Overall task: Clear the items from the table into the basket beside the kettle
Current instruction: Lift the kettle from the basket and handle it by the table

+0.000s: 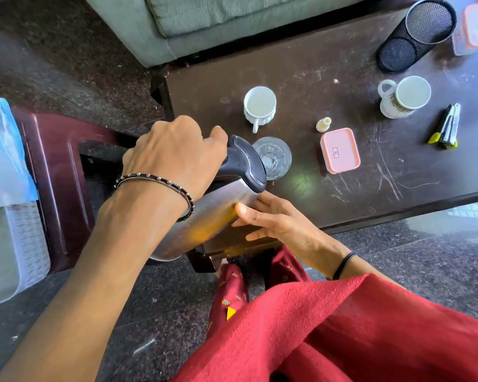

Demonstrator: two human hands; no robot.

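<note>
Gripped the kettle point(213, 216) by its black handle with the left hand point(174, 155), fingers curled tight over the top. Steadied the steel side with the right hand point(271, 219), fingers straight and flat on the metal, pinching nothing. Held tilted above the near left corner of the table point(329, 73), lid end toward the glass point(273, 157) and just beside it. Could not tell whether anything poured.

Counted on the table, outward from there:
- a white cup point(260, 104) beyond the glass
- a small bottle point(323, 124) and, just beside it, a pink-lidded box point(340, 150)
- a mug point(403, 96) and a bundle of pens point(446, 128) farther right
- a black mesh holder point(417, 34) lying on its side at the far end
- a second pink-lidded container point(475, 28), cut off by the frame edge

Found the basket point(25, 238) well apart at the left, past a maroon stool point(58, 172), with a blue sheet point(3, 150) draped over its top. Could not make out its inside.

Judged barely begun, if at all. Saw none of the table's things in the basket and every piece named above standing on the wood. Reckoned the whole clearing left to do, both hands being taken up with the kettle.
</note>
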